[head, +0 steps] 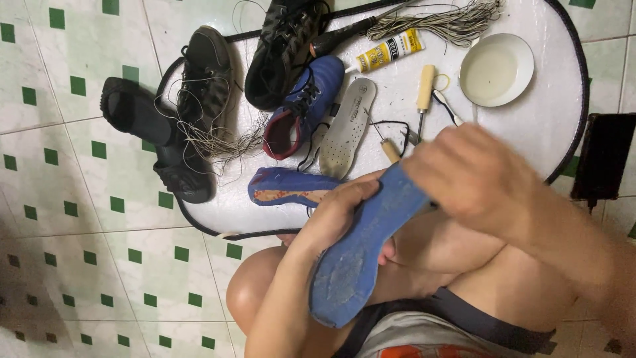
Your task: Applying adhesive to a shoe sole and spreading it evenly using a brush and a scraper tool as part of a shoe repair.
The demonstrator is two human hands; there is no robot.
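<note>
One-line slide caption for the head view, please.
Both hands, left hand and right hand, hold a blue insole above a shoe-strewn white table.

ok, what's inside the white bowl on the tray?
The white bowl looks empty: only its pale, smooth bottom shows, perhaps with a thin film of clear liquid, which I cannot tell. Whatever lies under it on the white tray is covered.

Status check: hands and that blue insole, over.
Left hand gripping blue insole mid-length. Right hand clamped on its upper end. Nothing in the way; blue shoe lies apart on the mat.
</note>
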